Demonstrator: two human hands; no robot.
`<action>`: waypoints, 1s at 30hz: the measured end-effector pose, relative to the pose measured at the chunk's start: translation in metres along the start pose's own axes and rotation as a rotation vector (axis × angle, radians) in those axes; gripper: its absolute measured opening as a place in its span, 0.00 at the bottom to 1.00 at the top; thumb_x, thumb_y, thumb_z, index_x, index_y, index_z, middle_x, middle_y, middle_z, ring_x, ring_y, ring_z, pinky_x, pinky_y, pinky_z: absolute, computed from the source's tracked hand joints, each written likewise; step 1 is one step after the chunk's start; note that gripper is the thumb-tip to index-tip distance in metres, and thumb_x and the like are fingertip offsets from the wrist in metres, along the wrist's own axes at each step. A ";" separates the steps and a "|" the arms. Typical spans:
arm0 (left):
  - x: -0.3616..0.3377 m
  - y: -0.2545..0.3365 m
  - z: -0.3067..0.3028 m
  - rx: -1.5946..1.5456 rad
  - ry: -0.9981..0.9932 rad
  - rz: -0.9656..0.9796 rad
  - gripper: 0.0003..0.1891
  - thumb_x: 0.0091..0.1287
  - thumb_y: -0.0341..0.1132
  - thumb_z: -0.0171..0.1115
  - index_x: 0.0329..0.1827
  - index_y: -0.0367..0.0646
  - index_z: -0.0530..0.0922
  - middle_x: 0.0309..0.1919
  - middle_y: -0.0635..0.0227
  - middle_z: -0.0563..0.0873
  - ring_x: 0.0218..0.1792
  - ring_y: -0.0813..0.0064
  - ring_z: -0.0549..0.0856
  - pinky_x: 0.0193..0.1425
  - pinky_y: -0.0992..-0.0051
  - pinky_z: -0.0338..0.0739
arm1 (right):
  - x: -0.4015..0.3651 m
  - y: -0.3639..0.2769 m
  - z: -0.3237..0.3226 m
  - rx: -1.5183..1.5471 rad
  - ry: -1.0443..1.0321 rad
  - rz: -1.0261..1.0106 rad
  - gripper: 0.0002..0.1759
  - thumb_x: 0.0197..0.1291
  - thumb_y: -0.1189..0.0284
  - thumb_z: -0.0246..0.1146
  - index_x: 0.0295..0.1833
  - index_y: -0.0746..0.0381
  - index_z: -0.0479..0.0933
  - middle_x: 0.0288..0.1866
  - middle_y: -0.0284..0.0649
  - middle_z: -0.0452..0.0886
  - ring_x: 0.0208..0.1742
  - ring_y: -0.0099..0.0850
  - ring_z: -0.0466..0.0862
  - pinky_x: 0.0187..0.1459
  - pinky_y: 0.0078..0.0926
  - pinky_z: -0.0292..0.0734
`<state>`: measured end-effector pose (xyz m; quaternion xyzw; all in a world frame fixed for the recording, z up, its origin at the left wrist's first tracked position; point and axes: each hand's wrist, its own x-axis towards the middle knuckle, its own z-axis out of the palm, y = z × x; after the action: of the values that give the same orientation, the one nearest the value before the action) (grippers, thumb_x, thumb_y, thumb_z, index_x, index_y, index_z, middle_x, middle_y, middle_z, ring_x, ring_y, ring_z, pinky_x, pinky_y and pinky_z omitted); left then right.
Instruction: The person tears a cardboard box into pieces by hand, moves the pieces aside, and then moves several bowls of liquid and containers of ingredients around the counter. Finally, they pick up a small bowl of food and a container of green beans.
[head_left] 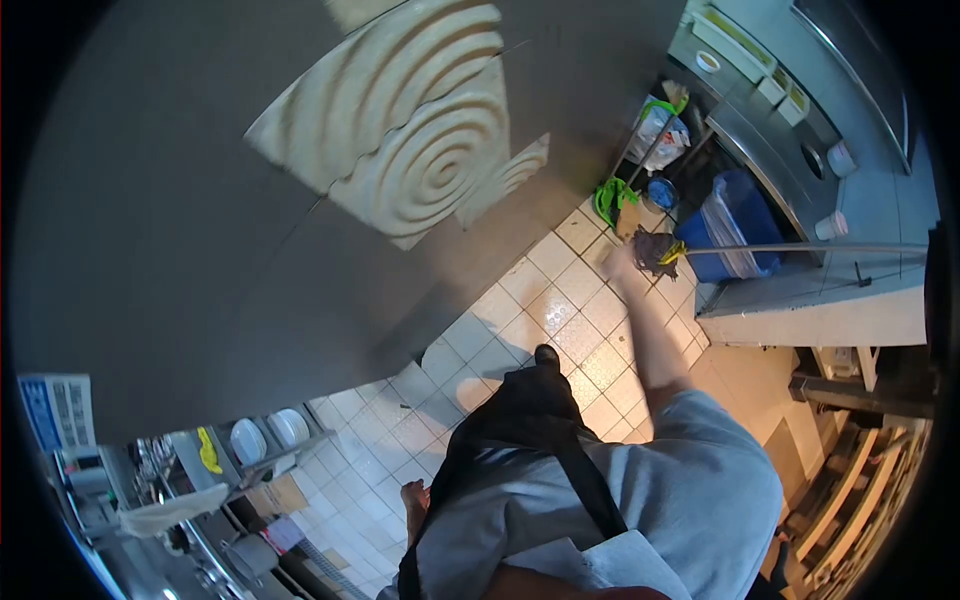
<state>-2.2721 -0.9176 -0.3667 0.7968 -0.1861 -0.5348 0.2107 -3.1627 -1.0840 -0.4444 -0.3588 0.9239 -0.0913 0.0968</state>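
1. Tiled kitchen floor (pixel 560 310) lies under the right hand (pixel 620 262), which is stretched out at a dark mop head (pixel 655 250); the blur hides whether its grip is closed.
2. The mop's metal handle (pixel 800 247) runs past a blue bin (pixel 745 225).
3. The left hand (pixel 413 498) hangs beside the black apron (pixel 530 420); I cannot tell its grip.

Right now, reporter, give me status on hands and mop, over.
Right hand at mop head, grip unclear. Left hand hangs empty by apron. Mop head on tiled floor, blue bin close behind.
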 end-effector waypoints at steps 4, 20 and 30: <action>0.003 -0.062 -0.037 -0.144 -0.031 -0.085 0.13 0.70 0.29 0.66 0.53 0.31 0.80 0.40 0.51 0.85 0.34 0.53 0.89 0.31 0.54 0.87 | -0.244 -0.211 -0.052 0.206 -0.636 -0.430 0.29 0.58 0.62 0.75 0.63 0.63 0.82 0.60 0.54 0.83 0.61 0.53 0.83 0.59 0.45 0.83; -0.073 -0.283 -0.177 0.369 0.278 -0.090 0.18 0.63 0.34 0.63 0.54 0.35 0.83 0.37 0.45 0.91 0.36 0.53 0.92 0.44 0.52 0.86 | -0.436 -0.439 0.110 -0.310 -1.231 -0.397 0.12 0.65 0.73 0.63 0.52 0.66 0.82 0.45 0.50 0.86 0.30 0.45 0.88 0.23 0.41 0.84; -0.099 -0.365 -0.262 -0.859 0.506 -0.687 0.14 0.72 0.33 0.61 0.50 0.28 0.82 0.36 0.50 0.89 0.37 0.62 0.92 0.32 0.65 0.88 | -0.669 -0.794 0.248 -0.998 -1.109 -1.435 0.12 0.52 0.59 0.72 0.38 0.54 0.88 0.36 0.42 0.90 0.32 0.41 0.89 0.35 0.45 0.84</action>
<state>-2.0378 -0.5222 -0.3963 0.7575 0.3705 -0.3933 0.3664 -2.1061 -1.2298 -0.4184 -0.8161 0.2512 0.4438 0.2719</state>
